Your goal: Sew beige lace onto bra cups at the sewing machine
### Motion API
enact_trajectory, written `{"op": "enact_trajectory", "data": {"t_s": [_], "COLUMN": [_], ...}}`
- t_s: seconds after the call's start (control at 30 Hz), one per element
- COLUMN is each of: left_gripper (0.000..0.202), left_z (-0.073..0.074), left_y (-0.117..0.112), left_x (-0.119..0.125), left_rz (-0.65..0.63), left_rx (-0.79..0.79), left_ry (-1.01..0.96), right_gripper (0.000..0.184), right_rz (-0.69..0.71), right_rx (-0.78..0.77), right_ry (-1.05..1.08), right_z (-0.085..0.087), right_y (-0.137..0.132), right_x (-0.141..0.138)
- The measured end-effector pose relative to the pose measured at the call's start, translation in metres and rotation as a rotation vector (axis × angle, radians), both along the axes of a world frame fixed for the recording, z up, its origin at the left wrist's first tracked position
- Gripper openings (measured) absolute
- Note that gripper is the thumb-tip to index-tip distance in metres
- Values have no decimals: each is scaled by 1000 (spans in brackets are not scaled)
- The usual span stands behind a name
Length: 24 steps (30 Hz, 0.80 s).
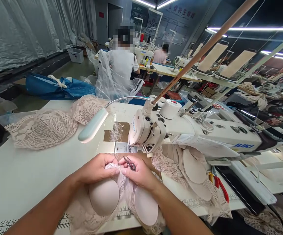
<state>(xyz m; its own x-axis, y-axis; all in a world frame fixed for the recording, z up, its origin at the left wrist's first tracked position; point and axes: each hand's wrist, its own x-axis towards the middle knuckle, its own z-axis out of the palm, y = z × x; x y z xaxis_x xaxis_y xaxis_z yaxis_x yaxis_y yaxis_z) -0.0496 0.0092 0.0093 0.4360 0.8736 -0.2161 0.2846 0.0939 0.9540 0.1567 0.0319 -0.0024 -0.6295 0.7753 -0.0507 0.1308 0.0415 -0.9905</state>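
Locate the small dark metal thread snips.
The snips are in the right hand, below-left of the head view's centre, beside the pale pink lace garment and in front of the white sewing machine.

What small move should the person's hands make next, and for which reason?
Probably the right hand should turn the small scissors toward the pinched lace, perhaps for a small trim: it already holds them close beside the lace, and the left hand grips the lace too. Whether a loose thread is there, I cannot tell.
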Motion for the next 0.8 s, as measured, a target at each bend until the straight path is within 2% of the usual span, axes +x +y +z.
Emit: {"op": "enact_trajectory", "data": {"t_s": [0.2,0.3,0.47,0.6,0.8], "left_gripper": [22,23,28,29,31], "left_z": [1,-1,-5,-6,-5], "left_y": [0,1,0,0,-1], "left_x": [-1,0,3,5,7], "left_rz": [3,19,15,14,9], "left_rx": [-119,-140,-182,-217,-177], "left_ry": [-98,-123,-125,-117,-108], "right_gripper": [39,31,24,17,11], "right_rz": [43,71,80,28,-54], "right_rx": [121,182,174,192,181], "right_ry": [-149,-182,-245,-215,-139], "right_z": [8,15,23,21,11], "right_y": [7,9,4,-2,-1], "right_x": [17,19,10,3,0]}}
